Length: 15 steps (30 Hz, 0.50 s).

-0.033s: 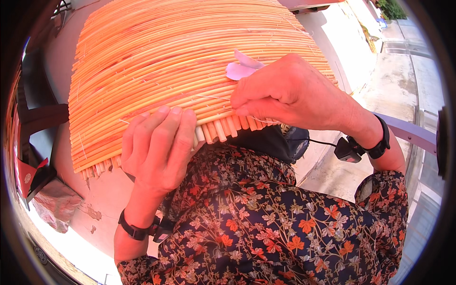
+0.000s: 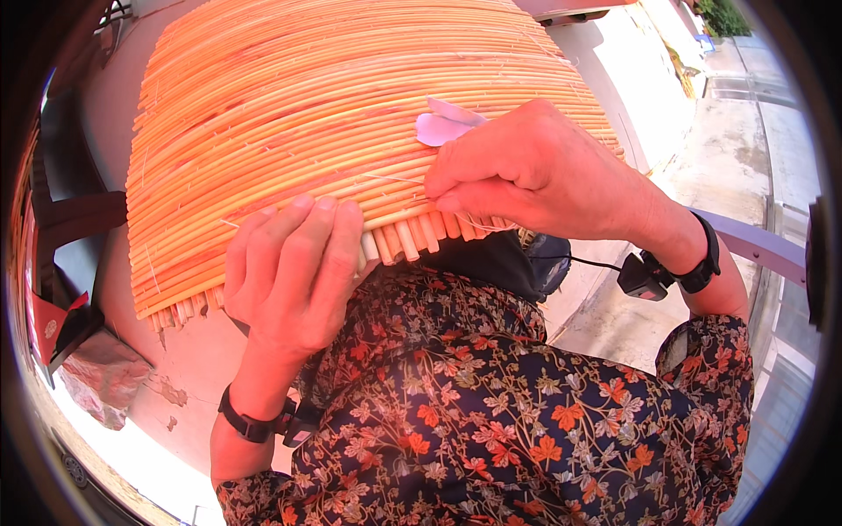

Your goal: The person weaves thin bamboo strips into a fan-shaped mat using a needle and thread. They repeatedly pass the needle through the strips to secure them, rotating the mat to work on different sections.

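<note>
A large mat of straight yellow-orange stalks (image 2: 289,114) tied side by side with thin thread lies in front of me. My left hand (image 2: 294,263) grips its near edge, fingers on top and close together, with the thumb hidden. At the edge's right part, my right hand (image 2: 517,175) is closed in a pinch at the stalks. A thin pale thread (image 2: 395,179) runs to its fingertips, and a loop shows below the thumb. Two flat pale-purple pieces (image 2: 440,130) stick out beyond its knuckles; whether the hand holds them is hidden. Short cut stalk ends (image 2: 408,241) show between my hands.
My lap in dark floral cloth (image 2: 491,377) is just below the mat's edge. A dark frame (image 2: 83,215) stands at the left, above a reddish stone (image 2: 103,377). A pale purple bar (image 2: 759,245) passes behind my right wrist, where a black device (image 2: 642,277) hangs.
The pale-purple pieces beyond my right hand have tilted slightly, and the thread near its fingertips has shifted a little. My left hand and the mat look the same.
</note>
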Each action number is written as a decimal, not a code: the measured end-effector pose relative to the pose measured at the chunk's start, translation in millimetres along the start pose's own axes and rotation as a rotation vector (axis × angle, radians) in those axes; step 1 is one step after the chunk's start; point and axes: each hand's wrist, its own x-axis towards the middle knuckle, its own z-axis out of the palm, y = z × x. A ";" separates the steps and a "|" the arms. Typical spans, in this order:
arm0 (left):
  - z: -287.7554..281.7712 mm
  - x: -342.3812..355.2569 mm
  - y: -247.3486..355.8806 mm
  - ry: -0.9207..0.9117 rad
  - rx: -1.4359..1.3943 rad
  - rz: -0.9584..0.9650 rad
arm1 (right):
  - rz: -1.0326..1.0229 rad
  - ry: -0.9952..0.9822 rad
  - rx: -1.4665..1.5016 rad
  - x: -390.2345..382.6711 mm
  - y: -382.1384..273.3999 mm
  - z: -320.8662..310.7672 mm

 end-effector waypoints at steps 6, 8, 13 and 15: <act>4.1 4.2 -3.7 0.068 0.071 0.111 | 0.102 -0.064 0.087 -0.3 -6.5 -6.0; 0.9 1.5 -8.0 0.032 0.091 0.166 | 0.093 -0.044 0.104 -0.7 -3.9 -5.0; -1.9 4.5 -10.7 0.038 0.094 0.199 | 0.082 -0.026 0.134 -0.4 -2.8 -3.6; -0.2 5.3 -7.8 0.068 0.083 0.172 | 0.061 -0.062 0.093 -0.6 -4.4 -4.4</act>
